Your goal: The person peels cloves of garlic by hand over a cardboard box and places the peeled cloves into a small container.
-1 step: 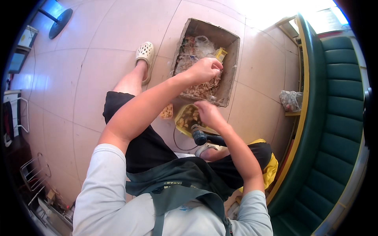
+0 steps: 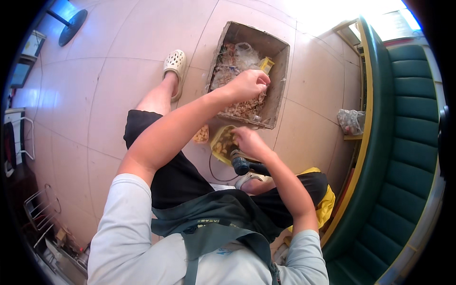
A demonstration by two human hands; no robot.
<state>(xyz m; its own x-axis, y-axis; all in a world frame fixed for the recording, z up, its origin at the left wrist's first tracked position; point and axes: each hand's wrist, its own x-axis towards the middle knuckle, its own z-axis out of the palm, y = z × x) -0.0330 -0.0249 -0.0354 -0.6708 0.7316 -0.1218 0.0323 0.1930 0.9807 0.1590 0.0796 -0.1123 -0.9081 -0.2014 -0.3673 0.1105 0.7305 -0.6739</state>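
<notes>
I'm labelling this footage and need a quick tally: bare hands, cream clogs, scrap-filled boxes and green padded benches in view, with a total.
Bare hands: 2 (left hand, right hand)
Cream clogs: 2 (left clog, right clog)
Scrap-filled box: 1
Green padded bench: 1
Total: 6

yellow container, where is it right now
In the head view, the yellow container is near the middle, just below the worn box, with the right hand at its right side.

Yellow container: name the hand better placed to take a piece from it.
Probably the right hand: it is at the yellow container, while the left hand is farther forward, over the rectangular box.
</notes>
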